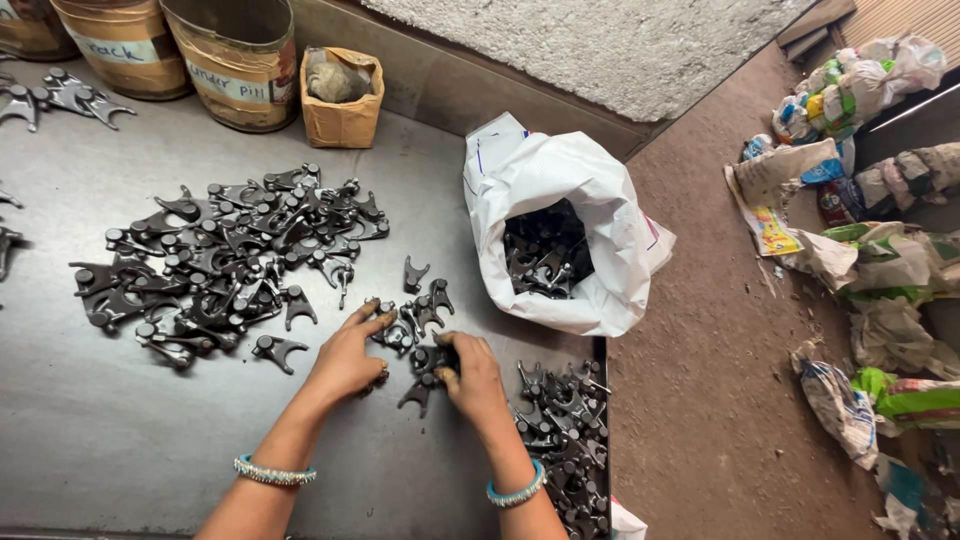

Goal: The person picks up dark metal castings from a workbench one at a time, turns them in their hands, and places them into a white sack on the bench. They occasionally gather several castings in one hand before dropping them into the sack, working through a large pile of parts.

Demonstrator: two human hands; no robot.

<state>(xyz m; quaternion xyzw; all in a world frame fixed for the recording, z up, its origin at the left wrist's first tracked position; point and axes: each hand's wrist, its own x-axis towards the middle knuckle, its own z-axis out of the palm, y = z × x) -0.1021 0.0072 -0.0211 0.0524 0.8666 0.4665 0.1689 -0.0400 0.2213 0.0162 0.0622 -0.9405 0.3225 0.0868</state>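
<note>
On the dark metal worktop (pixel 90 430), a person is sorting small grey metal fork parts. A little bunch of these small parts (pixel 415 325) is lying right between the two hands and just past the fingertips, close to both. The left hand (pixel 345 358) is lying flat and open, fingers spread a bit and pointing up toward the bunch, touching the nearest pieces. The right hand (pixel 470 375) is curling its fingers shut on one fork part (pixel 420 385), which is sticking out to the left, with its long side lying slanted toward the left hand. The right hand looks the nearer one to the bunch. The two hands are sitting close together but not touching. A big pile (pixel 225 260) of the same parts is lying to the left, well apart from the hands. Another heap (pixel 560 430) is lying at the right edge, just beside the right wrist. A white bag (pixel 560 180) with more parts inside is standing open behind the hands.
</note>
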